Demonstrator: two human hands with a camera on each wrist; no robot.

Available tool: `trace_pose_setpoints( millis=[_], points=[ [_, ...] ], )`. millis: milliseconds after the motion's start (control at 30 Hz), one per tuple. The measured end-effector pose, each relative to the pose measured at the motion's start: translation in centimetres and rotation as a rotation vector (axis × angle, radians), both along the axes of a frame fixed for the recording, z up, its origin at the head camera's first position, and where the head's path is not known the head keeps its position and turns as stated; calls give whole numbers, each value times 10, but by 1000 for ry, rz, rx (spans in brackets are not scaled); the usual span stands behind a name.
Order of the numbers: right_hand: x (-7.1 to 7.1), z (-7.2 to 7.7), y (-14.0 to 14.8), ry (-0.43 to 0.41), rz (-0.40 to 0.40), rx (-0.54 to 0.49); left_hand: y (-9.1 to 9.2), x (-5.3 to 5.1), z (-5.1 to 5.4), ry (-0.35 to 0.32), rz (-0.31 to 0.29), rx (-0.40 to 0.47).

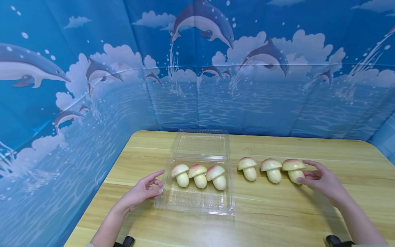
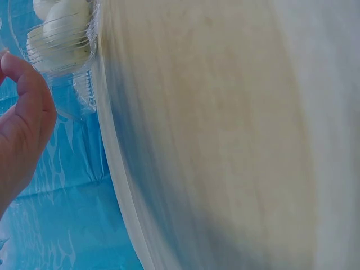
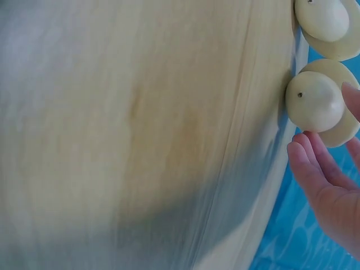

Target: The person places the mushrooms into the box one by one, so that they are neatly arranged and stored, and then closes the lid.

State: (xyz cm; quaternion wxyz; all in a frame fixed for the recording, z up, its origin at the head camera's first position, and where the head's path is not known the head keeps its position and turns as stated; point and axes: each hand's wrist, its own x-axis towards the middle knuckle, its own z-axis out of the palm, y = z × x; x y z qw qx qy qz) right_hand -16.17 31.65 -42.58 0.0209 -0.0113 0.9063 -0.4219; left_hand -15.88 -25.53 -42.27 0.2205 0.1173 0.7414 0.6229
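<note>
Three mushroom-shaped pieces [image 1: 198,175], pale yellow with pink-tinged caps, lie in a row inside a clear plastic clamshell box [image 1: 197,202] whose lid is folded back. My left hand [image 1: 142,192] is at the box's left side, index finger extended and the others bent, with nothing held. To the right of the box, more such pieces lie in a row: a left one [image 1: 248,168], a middle one [image 1: 272,169] and a right one [image 1: 294,169]. My right hand [image 1: 322,180] is at the right one, thumb by its stem and index finger by its cap, fingers spread. The right wrist view shows this mushroom piece [image 3: 315,101] beside the fingertips.
A wooden table [image 1: 262,216] carries everything. The transparent lid [image 1: 200,144] lies toward the table's back edge. Behind stands a blue curtain [image 1: 262,103] printed with dolphins. Black straps [image 1: 128,241] show at the bottom of the head view.
</note>
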Motion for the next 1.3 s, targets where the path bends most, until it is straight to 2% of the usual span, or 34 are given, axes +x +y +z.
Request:
trace_pose_setpoints(
  millis=[600,933,1167,1300],
  points=[
    [-9,1,-5,-30,1,45,1,-1,-2,-10,9,7],
    [-8,0,-4,-80,-19,-2,1,-1,0,-4,7,2],
    [-8,-6,-2,-94,-65,-83,1,0,0,-4,3,8],
    [-7,-9,-1,-109,-66,-147,0,0,0,-3,5,11]
  ],
)
